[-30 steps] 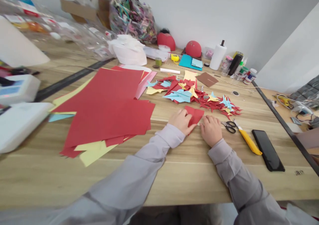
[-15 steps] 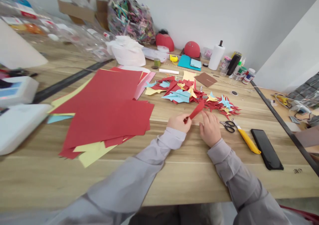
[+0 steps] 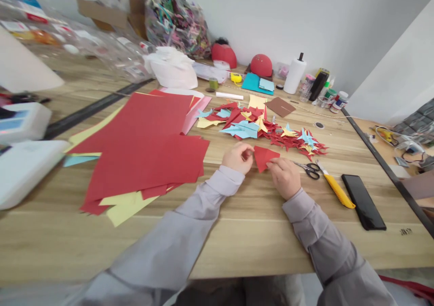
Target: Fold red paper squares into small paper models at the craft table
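The creased red paper [image 3: 263,156] was positioned above the counter [image 3: 257,233], between the 2 hands, nearer the wearer than the folded paper pile [image 3: 234,117]. The right hand [image 3: 285,176] was clamped on its lower-right edge, apparently to steady it with the creased face exposed. The left hand [image 3: 238,158] had curled fingertips at the left corner; contact could not be determined. Scissors [image 3: 312,170] lay beside the right hand, presumably for ready access.
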`<state>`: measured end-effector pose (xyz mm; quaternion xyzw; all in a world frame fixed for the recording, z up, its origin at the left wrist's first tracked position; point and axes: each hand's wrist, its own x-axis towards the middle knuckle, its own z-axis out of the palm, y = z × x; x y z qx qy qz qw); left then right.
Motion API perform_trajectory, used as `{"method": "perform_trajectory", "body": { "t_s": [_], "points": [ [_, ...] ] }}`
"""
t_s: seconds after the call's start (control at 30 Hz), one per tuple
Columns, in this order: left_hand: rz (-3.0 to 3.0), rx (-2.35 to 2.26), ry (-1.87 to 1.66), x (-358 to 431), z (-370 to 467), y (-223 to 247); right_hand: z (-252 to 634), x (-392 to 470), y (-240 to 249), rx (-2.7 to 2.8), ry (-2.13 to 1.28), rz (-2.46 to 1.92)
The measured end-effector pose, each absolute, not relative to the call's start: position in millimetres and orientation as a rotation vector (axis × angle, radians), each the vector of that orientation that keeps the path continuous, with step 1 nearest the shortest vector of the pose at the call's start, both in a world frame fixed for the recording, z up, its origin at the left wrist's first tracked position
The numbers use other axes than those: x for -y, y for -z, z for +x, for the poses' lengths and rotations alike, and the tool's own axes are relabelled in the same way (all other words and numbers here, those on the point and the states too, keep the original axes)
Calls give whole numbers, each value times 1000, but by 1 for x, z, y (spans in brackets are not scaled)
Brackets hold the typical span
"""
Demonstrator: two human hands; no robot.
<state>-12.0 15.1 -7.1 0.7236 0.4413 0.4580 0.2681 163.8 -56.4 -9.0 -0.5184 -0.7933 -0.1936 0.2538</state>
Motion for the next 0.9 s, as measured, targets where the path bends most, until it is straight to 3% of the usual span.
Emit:
{"method": "perform_trajectory", "body": {
  "t_s": [0.27,0.6,0.9],
  "points": [
    [2666,-905,-806,-27,-21,21,165,56,15,2199,401,-1491],
    [2758,-835,-581,-24,-22,15,163,59,10,2144,125,-1663],
    [2710,-954,-624,-30,-17,25,167,52,16,2014,-46,-1661]
  ]
}}
